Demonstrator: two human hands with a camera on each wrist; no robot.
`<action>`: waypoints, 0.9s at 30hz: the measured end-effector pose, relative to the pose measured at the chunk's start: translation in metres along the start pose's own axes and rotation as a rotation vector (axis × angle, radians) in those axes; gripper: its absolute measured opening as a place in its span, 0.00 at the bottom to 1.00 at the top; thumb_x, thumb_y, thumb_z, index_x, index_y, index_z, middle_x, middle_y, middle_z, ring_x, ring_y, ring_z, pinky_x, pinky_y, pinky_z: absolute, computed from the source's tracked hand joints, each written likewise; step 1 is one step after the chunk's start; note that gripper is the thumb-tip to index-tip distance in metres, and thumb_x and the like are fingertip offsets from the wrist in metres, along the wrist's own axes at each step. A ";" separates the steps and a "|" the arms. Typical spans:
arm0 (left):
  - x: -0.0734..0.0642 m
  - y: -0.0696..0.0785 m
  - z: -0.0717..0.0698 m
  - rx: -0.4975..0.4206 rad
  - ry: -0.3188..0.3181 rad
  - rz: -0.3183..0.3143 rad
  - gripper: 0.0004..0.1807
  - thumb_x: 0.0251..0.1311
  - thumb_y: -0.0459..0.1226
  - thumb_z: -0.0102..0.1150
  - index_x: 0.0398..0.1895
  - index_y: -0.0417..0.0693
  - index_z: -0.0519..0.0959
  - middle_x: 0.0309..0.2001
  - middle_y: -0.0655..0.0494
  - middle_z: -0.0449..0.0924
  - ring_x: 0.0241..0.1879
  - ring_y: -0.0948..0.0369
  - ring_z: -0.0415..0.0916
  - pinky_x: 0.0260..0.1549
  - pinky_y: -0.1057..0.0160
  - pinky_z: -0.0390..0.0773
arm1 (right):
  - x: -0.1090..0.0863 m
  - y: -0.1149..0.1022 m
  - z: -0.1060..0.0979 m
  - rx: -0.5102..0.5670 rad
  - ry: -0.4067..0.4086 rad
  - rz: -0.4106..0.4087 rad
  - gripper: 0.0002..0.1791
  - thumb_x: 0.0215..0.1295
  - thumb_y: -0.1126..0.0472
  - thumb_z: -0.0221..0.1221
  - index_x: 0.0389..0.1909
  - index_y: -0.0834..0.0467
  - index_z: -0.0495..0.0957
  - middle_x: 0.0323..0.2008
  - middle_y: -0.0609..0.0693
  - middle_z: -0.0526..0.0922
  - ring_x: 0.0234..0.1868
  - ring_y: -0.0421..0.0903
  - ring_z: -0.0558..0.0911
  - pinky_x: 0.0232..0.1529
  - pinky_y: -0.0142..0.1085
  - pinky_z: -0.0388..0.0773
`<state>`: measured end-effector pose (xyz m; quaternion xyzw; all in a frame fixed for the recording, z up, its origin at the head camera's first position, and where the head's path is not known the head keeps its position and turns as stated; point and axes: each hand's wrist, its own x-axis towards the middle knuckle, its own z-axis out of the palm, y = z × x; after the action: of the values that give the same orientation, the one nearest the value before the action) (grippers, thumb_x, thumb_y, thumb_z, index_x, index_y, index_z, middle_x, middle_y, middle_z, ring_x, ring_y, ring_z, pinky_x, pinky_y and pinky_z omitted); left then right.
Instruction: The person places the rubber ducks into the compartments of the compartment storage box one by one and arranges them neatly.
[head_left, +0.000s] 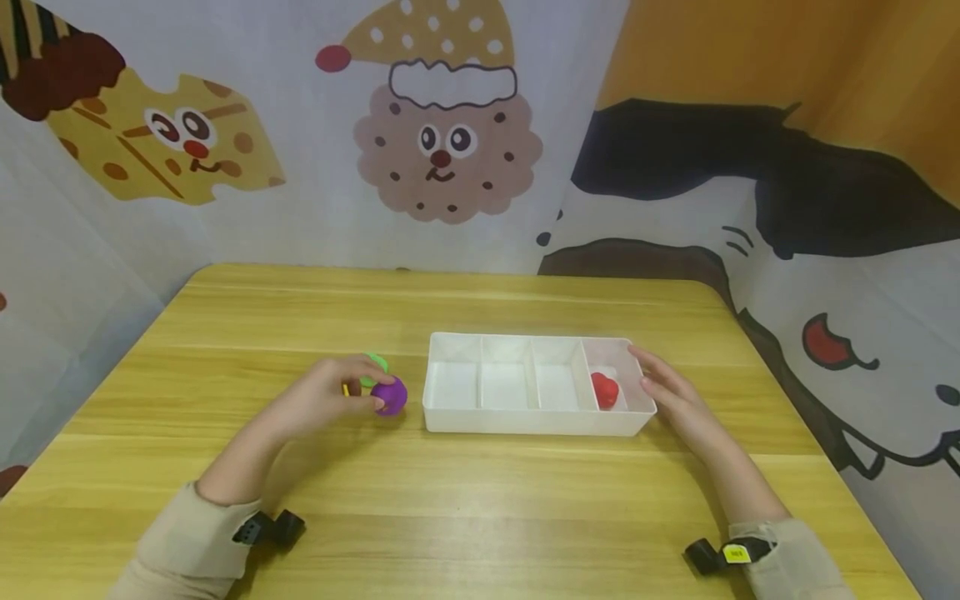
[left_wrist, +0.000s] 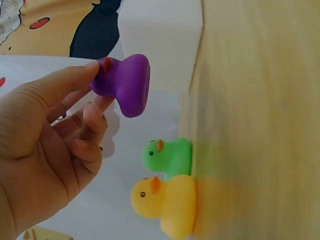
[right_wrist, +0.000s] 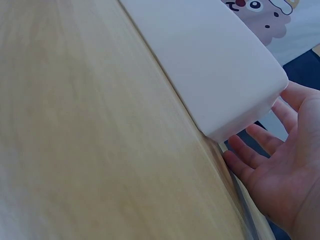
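Observation:
My left hand (head_left: 318,404) pinches a purple rubber duck (head_left: 391,397) by its head between thumb and fingers, just left of the white divided box (head_left: 510,422). In the left wrist view the purple duck is held off the table. A green rubber duck (left_wrist: 175,154) and a yellow rubber duck (left_wrist: 178,204) stand side by side on the table near that hand; in the head view it largely hides them. At the box's right end, my right hand (head_left: 681,407) touches the end wall with extended fingers. Something red and rounded (head_left: 604,391) sits in the rightmost compartment.
The box stands on a wood-grain table (head_left: 480,517), its compartments in a row from left to right. Behind the table hangs a cloth (head_left: 300,225) printed with cartoon figures. A small black device (head_left: 270,528) is strapped at each wrist.

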<state>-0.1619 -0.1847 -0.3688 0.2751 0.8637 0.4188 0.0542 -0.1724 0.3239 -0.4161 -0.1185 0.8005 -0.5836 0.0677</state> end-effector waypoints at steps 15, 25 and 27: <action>0.009 0.023 -0.001 -0.077 0.041 0.093 0.14 0.53 0.31 0.69 0.45 0.45 0.84 0.44 0.57 0.81 0.27 0.59 0.72 0.24 0.62 0.75 | 0.001 0.000 0.000 -0.004 -0.004 -0.029 0.28 0.76 0.58 0.45 0.74 0.55 0.54 0.72 0.60 0.50 0.68 0.60 0.53 0.53 0.23 0.64; 0.029 0.040 0.009 -0.130 0.020 0.137 0.14 0.53 0.32 0.69 0.45 0.47 0.85 0.45 0.59 0.80 0.28 0.56 0.73 0.23 0.63 0.73 | 0.000 -0.001 0.001 -0.016 -0.006 -0.012 0.28 0.76 0.59 0.44 0.74 0.55 0.53 0.73 0.59 0.48 0.70 0.63 0.50 0.64 0.56 0.53; 0.033 0.043 0.012 -0.129 0.015 0.157 0.14 0.53 0.32 0.69 0.45 0.47 0.85 0.45 0.59 0.80 0.28 0.56 0.73 0.23 0.63 0.73 | 0.000 -0.001 0.001 -0.008 -0.005 -0.009 0.28 0.75 0.59 0.44 0.74 0.55 0.54 0.74 0.59 0.47 0.71 0.63 0.48 0.63 0.64 0.48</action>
<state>-0.1673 -0.1379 -0.3390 0.3344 0.8112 0.4785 0.0323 -0.1722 0.3224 -0.4156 -0.1238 0.8021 -0.5805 0.0665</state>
